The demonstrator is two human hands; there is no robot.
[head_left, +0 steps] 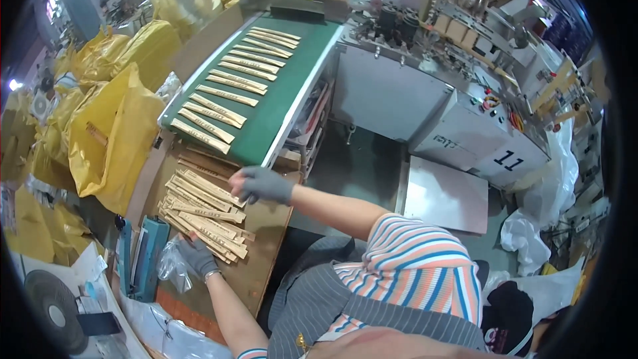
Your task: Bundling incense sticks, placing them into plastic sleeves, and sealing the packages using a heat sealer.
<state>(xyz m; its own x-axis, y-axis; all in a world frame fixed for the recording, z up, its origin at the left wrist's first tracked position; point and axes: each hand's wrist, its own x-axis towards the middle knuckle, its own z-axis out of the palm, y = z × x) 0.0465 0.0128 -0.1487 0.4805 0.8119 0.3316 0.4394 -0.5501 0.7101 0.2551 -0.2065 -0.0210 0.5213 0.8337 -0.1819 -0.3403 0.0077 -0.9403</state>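
Slim tan paper-wrapped packets (203, 206) with dark print lie in a loose heap on a brown board (259, 262). At the near left of the heap, my grey-gloved left hand (197, 256) rests with bare fingertips against the packets, its fingers stretched out. A crumpled clear plastic bag (174, 267) lies beside that hand; whether the hand touches it I cannot tell. My right hand (266, 185), gloved the same way, hovers at the far right of the heap, fingers slightly bent and apart, with nothing visible in them. More packets lie spaced in a row along a green conveyor belt (256, 123).
A blue-green bench-top device (147, 256) stands left of the heap. Large yellow bags (113, 139) line the left side. A metal cover (292, 0) spans the belt's far end. White machine cabinets (392, 93) stand at right. A dark reel (56, 312) sits at lower left.
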